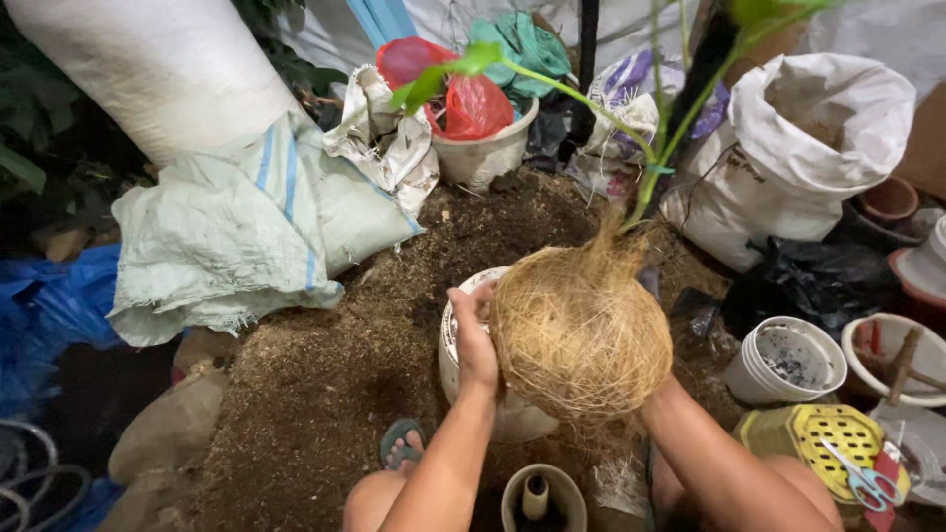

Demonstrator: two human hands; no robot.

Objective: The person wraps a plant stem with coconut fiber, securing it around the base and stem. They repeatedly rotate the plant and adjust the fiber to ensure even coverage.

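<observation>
Coir-wrapped, the plant's root ball (579, 330) hangs over a white pot (463, 379) standing on the loose soil heap (325, 374) near its middle. The left hand (475, 340) cups the ball's left side, fingers curled against the fibre and the pot rim. The right hand is hidden beneath the ball; only its forearm (709, 453) shows, so I cannot tell its grip. Green stems (680, 128) rise toward the far edge. To do this well, I judge, support the ball from below and keep the stems upright. White sacks (808, 138), stacked white pots (783, 360) and scissors (855, 478) lie at the heap's right edge.
</observation>
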